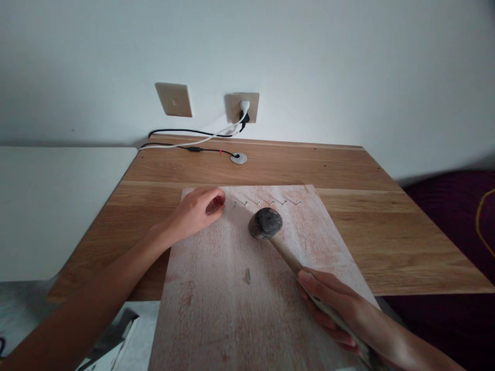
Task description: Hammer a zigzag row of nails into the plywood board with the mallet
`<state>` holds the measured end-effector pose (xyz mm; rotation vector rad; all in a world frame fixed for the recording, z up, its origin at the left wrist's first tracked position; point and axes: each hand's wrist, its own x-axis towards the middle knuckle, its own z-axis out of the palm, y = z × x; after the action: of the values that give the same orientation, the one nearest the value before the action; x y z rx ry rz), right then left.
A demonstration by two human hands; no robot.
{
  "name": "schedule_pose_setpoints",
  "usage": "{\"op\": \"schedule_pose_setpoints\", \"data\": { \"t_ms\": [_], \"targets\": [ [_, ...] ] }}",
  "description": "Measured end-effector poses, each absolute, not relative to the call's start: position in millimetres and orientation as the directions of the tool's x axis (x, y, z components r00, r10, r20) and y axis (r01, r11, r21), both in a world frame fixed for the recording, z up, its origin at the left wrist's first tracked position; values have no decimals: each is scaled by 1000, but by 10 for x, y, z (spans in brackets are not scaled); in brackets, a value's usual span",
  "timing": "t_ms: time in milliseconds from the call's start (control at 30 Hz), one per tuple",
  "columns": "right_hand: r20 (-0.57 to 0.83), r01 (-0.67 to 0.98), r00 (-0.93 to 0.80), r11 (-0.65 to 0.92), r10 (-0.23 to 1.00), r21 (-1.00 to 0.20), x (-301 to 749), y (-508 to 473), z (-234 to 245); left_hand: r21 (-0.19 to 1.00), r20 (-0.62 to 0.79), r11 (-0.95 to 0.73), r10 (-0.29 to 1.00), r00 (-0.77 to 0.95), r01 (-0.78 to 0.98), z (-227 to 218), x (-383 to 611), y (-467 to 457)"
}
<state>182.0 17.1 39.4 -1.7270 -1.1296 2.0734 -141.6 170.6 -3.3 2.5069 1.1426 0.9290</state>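
Note:
My right hand is wrapped round the wooden handle of a rubber mallet. Its dark head hovers over or rests on a whitish wooden board; I cannot tell which. At the board's far left, my left hand is curled with thumb and fingertips together; anything pinched there is too small to make out. To its right, a row of several small nails stands along the far edge, some leaning. Nearer me, in the middle of the board, lie what look like loose nails.
Under the board is a brown wooden desk, set against a white wall. Black and white cables run along its back to a socket and a round grommet. A white surface adjoins at left; dark purple fabric lies right.

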Motion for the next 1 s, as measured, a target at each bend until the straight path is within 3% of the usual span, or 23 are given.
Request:
{"op": "schedule_pose_setpoints", "data": {
  "t_ms": [567,833,1000],
  "targets": [
    [-760,320,-254,-689,599,-650,1784,167,390,307,499,-735,666,555,605,-57,-1408,1729],
    [-668,390,-203,-567,716,-726,1769,116,376,432,453,-671,739,498,602,-61,-1401,1747],
    [-631,297,-287,-559,721,-774,1625,452,525,567,407,-589,808,425,576,-90,-1401,1748]
  ]
}}
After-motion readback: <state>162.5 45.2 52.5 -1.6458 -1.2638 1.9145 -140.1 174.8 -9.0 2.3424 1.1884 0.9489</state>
